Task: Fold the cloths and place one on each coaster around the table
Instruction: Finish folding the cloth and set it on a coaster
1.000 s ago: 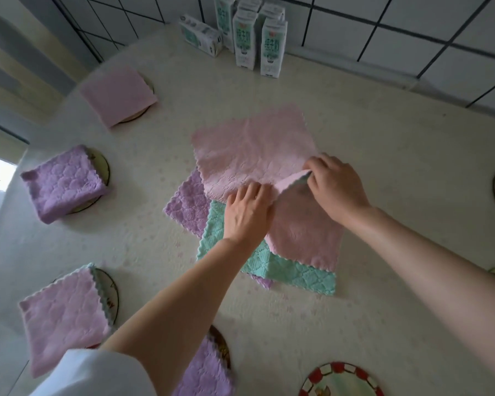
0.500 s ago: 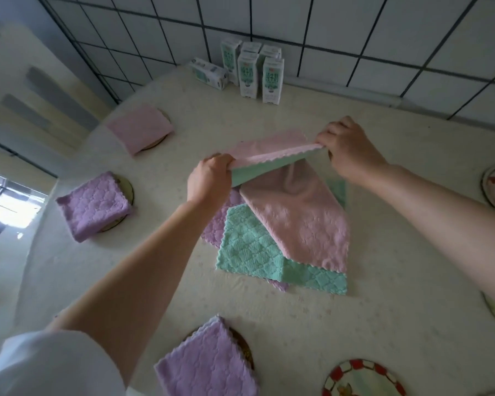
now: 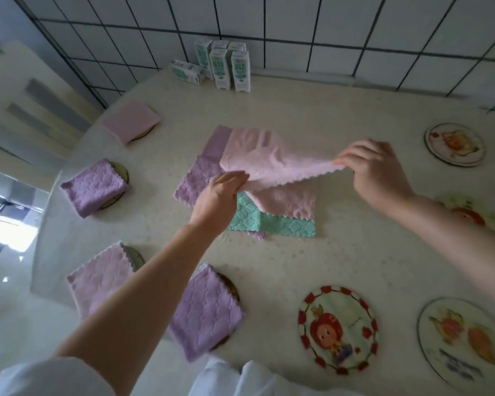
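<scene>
Left hand, right hand pinch cloth

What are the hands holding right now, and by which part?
The pink cloth, by its scalloped near edge: the right hand pinches one corner, the left hand grips the other end.

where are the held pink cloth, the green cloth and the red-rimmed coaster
held pink cloth point(image 3: 269, 158), head view, its lifted middle
green cloth point(image 3: 286, 225), head view, its exposed near strip
red-rimmed coaster point(image 3: 337, 327), head view, its bare centre

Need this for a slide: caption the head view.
A pink cloth held by left hand and right hand above the pile.
</scene>
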Available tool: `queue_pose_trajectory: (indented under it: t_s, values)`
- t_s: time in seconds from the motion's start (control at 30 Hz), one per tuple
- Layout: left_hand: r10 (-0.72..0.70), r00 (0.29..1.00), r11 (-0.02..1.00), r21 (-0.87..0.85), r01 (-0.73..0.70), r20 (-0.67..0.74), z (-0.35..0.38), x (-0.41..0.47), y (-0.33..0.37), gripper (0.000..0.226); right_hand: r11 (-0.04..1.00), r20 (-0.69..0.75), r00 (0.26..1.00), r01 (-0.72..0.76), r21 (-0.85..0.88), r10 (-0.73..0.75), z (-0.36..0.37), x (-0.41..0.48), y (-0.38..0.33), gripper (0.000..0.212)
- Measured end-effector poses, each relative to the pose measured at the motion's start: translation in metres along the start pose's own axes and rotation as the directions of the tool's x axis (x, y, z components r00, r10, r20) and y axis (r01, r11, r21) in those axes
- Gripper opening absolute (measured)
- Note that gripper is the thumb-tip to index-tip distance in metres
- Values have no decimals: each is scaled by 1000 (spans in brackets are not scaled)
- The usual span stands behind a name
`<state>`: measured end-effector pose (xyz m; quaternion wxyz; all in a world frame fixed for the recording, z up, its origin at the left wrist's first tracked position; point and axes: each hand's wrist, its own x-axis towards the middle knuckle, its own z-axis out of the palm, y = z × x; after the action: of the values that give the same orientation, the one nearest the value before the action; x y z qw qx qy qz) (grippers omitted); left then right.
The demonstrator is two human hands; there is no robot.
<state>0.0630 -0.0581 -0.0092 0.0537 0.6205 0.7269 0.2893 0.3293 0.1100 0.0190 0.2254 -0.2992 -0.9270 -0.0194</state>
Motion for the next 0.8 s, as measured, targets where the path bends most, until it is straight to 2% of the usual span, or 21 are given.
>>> queue_pose_trajectory:
  t_s: [0.13, 0.23, 0.4, 0.6, 0.73, 0.8]
  values:
    - [59, 984, 998, 8, -61, 165, 25, -72, 29, 48, 995, 75, 994, 71, 71, -77, -9, -92, -1, 43]
    - [9, 975, 999, 35, -17, 223, 43, -121, 53, 51, 988, 113, 986, 108, 110, -121, -16, -149, -1, 42]
    - [-45, 974, 997, 66, 31, 224, 64, -187, 96, 57, 976, 211, 967, 104, 191, -144, -27, -227, 0, 41]
    - [-142, 961, 988, 87, 125, 235, 72, -245, 134, 43, 946, 298, 934, 101, 307, -196, -38, -291, -2, 49]
    - [-173, 938, 985, 24, 173, 301, 69, -268, 146, 50, 916, 403, 890, 38, 400, -213, -54, -316, -4, 52]
    - [-231, 913, 960, -76, 270, 336, 68, -272, 150, 54, 881, 510, 838, -82, 467, -192, -62, -317, -4, 48]
